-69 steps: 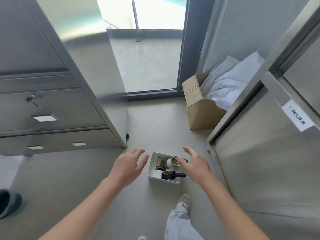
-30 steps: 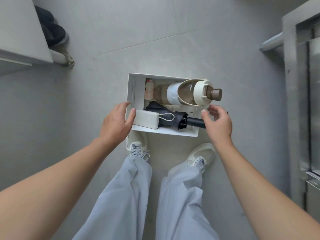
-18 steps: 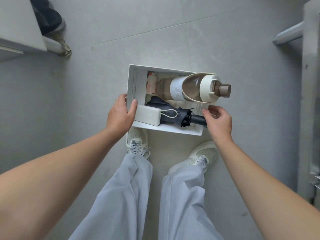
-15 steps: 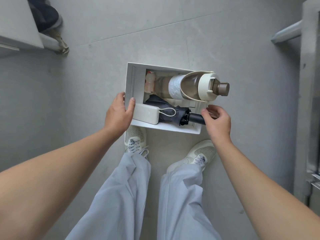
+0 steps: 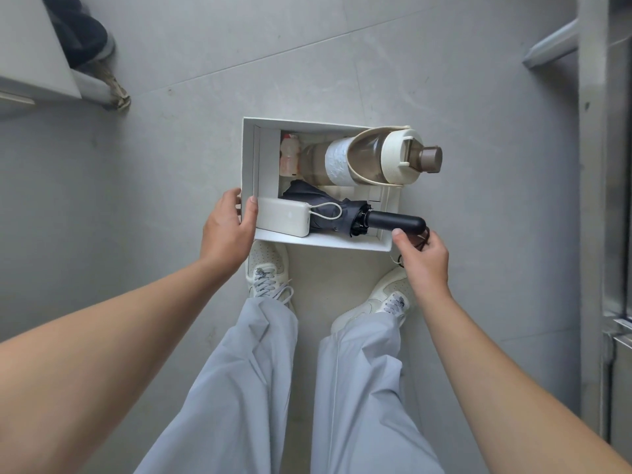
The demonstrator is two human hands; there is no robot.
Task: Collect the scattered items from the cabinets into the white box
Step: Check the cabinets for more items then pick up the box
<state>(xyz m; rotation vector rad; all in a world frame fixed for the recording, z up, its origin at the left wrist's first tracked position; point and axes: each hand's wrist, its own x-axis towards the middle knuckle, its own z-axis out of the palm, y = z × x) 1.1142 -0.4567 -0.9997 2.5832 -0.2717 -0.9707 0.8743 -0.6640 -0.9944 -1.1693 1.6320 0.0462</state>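
Observation:
The white box [image 5: 248, 155] is on or just above the grey floor in front of my feet. Inside it lie a brown water bottle [image 5: 372, 157] with a cream lid, a small pink-and-white bottle [image 5: 289, 159], a white power bank [image 5: 285, 218] and a folded dark umbrella [image 5: 342, 217], whose black handle sticks out over the right wall. My left hand [image 5: 227, 230] grips the box's left wall, thumb inside by the power bank. My right hand [image 5: 422, 260] curls round the near right corner, its thumb touching the umbrella handle and the dark strap among its fingers.
My two white sneakers [image 5: 266, 271] and pale trouser legs are just below the box. A grey cabinet corner [image 5: 30, 53] with a dark shoe [image 5: 82, 29] behind it fills the upper left. A metal cabinet frame [image 5: 602, 200] runs down the right edge.
My view swung from the room down to the box. Both hands came onto the box's ends and took hold. My right hand slid below the umbrella handle, which now shows in full.

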